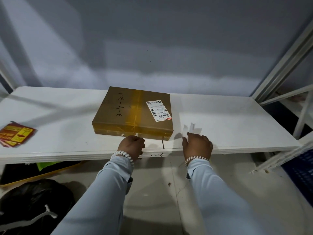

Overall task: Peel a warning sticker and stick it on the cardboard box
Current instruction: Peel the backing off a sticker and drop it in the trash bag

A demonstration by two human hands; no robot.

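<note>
cardboard box flat on shelf, face up for labelling. sticker stack far left, untouched. left hand curled, right hand loosely spread; both empty at shelf edge.

sleeves: pale blue-grey, long, loose, cuffs ending just behind each wrist
left hand: bare, beaded white bracelet with dark gaps at wrist
right hand: bare, matching white beaded bracelet at wrist

One head-worn wide-angle camera looks forward and down. It views the shelf from close above its front edge.
</note>
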